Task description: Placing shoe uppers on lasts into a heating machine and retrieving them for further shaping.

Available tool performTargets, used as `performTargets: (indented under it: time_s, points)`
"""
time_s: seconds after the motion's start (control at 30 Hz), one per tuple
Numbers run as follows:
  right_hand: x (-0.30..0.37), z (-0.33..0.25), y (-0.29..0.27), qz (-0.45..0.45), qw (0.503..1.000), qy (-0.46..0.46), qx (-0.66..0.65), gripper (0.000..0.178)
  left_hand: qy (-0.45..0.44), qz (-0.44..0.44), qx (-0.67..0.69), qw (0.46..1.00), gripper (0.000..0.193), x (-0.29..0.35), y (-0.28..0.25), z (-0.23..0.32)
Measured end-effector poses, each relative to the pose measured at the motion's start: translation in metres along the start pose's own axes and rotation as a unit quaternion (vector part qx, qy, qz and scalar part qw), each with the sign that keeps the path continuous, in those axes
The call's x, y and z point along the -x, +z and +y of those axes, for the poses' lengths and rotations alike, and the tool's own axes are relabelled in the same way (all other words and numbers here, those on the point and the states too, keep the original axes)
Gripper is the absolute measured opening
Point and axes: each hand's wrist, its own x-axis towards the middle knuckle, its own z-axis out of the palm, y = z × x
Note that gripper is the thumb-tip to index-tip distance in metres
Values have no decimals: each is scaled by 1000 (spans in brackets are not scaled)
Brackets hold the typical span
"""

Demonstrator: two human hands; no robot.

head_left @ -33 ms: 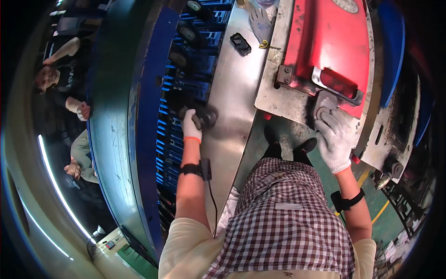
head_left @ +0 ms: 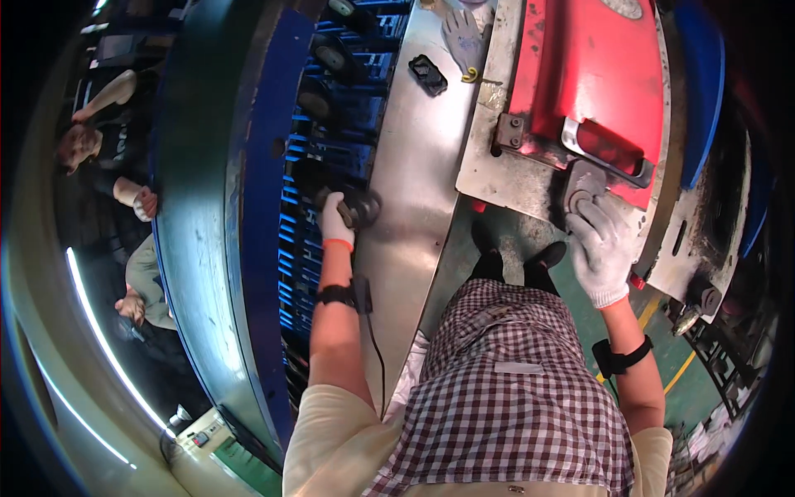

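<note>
My left hand [head_left: 334,222], in a white glove with an orange cuff, is closed on a dark shoe-like piece [head_left: 362,209] over the edge between the metal bench and the blue rack. That piece is dark and partly hidden, so its exact kind is unclear. My right hand [head_left: 602,248], also gloved in white, curls its fingers onto a worn grey metal latch [head_left: 585,184] at the front of the red machine cover [head_left: 609,83]. A metal loop handle [head_left: 602,151] is fixed to the cover just above the latch.
The blue rack [head_left: 352,108] on the left holds several dark shoe-like pieces. On the metal bench [head_left: 406,199] lie a black tray-like part [head_left: 427,75] and a grey glove [head_left: 464,41]. Two people are beyond the blue-edged conveyor [head_left: 195,232]. A second machine plate [head_left: 700,240] stands at right.
</note>
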Motion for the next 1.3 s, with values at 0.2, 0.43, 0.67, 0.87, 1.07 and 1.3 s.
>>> performTargets:
  time_s: [0.2,0.43,0.67,0.87,1.07,1.3]
  points:
    - [-4,0,10,-9,999,21,44,45,188,56,-96,976,63,-123,-9,42]
    - [-5,-2,15,3,997,28,71,41,225,96,-331,911,92,-164,15,69]
    - [-4,-2,15,2,997,25,72,39,228,44,-289,929,90,-155,-23,37]
    - [3,0,16,23,997,23,75,42,267,56,-401,874,77,-78,-47,-33]
    - [7,2,25,66,989,110,69,43,234,18,-589,773,80,15,-52,-106]
    - [2,-2,30,123,978,156,67,30,255,82,-624,734,82,25,-47,-115]
